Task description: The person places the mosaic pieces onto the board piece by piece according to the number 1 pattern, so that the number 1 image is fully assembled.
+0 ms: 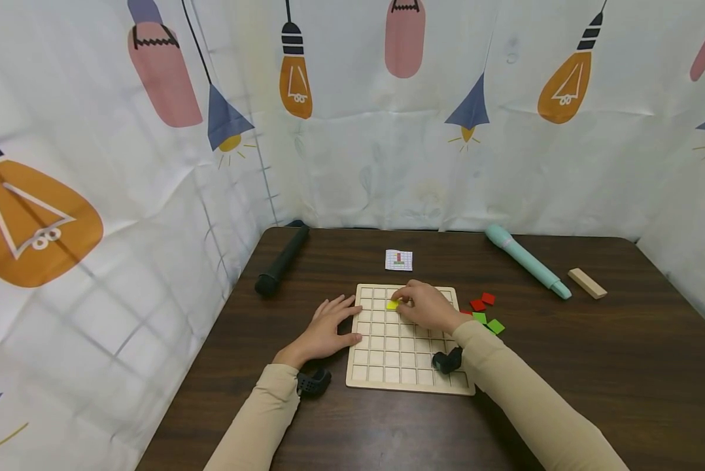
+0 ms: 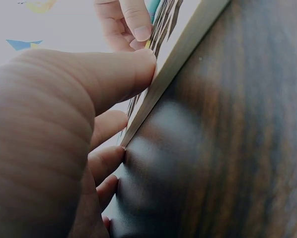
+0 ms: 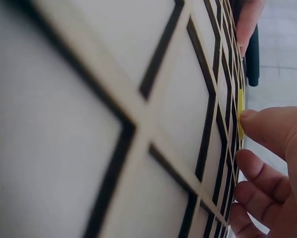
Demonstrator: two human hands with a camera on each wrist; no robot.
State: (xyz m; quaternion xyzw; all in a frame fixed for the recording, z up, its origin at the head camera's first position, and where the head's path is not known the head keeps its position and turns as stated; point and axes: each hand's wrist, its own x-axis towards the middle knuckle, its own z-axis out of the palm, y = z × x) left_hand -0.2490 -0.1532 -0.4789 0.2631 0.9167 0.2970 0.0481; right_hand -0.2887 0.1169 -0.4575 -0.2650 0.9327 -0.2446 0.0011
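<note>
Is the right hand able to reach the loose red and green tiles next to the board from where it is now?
Probably yes. The right hand rests on the board, touching a yellow tile. The red and green tiles lie on the table just to its right, with nothing between them.

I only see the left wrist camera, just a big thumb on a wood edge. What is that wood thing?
Observer: It is a flat pale wooden board cut into a grid of square cells, lying on the dark brown wooden table.
Child: What is the other hand doing?
Observer: The right hand has its fingertips on a small yellow square tile in a cell near the board's far edge.
Child: Are there more tiles?
Observer: Yes, red square tiles and green square tiles lie loose on the table just right of the board.
Child: And my hand?
Observer: The left hand rests at the board's left edge.
</note>
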